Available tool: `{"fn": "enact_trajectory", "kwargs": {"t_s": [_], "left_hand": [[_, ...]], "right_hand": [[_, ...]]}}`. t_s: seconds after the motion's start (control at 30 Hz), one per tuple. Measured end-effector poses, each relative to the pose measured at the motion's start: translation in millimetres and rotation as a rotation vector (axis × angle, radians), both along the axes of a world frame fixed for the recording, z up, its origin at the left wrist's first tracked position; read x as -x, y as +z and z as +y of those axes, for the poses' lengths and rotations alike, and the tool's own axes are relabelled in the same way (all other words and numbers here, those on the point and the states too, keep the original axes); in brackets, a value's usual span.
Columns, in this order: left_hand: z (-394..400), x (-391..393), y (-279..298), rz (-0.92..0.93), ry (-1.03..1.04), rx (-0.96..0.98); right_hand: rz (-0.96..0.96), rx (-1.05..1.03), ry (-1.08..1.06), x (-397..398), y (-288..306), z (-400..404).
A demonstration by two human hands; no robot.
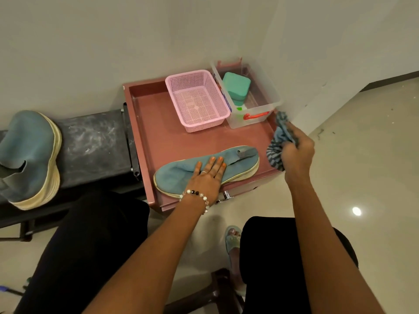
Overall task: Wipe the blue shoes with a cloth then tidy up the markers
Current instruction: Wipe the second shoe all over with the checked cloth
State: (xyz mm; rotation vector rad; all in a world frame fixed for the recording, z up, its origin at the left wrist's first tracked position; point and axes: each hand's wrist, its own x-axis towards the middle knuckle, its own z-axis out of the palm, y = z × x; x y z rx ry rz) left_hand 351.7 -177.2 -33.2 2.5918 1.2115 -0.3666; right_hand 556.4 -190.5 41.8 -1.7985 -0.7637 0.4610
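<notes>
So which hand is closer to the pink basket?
Left. The left hand rests flat on the blue shoe, just in front of the pink basket. The right hand holds the cloth off to the side.

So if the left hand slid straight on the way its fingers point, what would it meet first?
Probably the pink basket. The left hand lies flat on the blue shoe, fingers pointing up-table; beyond the shoe comes bare pink tray, then the basket. Depth is uncertain.
</notes>
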Motion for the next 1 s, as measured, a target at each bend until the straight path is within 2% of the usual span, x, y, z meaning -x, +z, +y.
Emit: {"fn": "enact_trajectory", "kwargs": {"t_s": [0.07,0.13,0.2,0.23,0.33,0.43,0.47,0.53,0.57,0.63,0.67,0.77,0.83,0.9,1.0], "left_hand": [[-1,-1,0,-0.003,0.011,0.008],[-1,-1,1,-0.002,0.018,0.033],[-1,-1,1,-0.002,0.036,0.052],[-2,-1,0,-0.007,0.051,0.051],[-3,-2,-1,-0.034,0.086,0.054],[-4,-2,0,-0.036,0.086,0.063],[-4,-3,0,-0.036,0.08,0.062],[-4,-3,0,-0.041,0.075,0.057],[-4,-2,0,-0.044,0.075,0.054],[-4,-2,1,-0.051,0.068,0.069],[-4,-2,0,-0.052,0.064,0.073],[-3,0,-1,-0.048,0.062,0.07],[-1,1,-1,-0.045,0.051,0.07],[-1,1,-2,-0.054,0.058,0.063],[-2,1,-4,-0.072,0.069,0.064]], "right_hand": [[-0.461,0.152,0.391,13,-3,18],[-0.884,0.503,0.767,28,-10,36],[-1.026,0.766,0.886,33,-16,35],[-1.01,0.754,0.868,30,-19,27],[-0.911,0.514,0.788,11,-27,-6],[-0.848,0.538,0.823,2,-34,-5],[-0.733,0.527,0.725,5,-32,0],[-0.471,0.443,0.374,10,-22,13],[-0.418,0.424,0.188,12,-16,21],[-0.548,0.472,-0.006,20,-8,34],[-0.646,0.495,0.047,27,-8,42],[-0.82,0.706,0.579,52,-22,53],[-0.965,0.832,0.786,53,-29,45],[-1.067,0.81,0.819,32,-24,36],[-1.105,0.816,0.647,21,-27,35]]}}
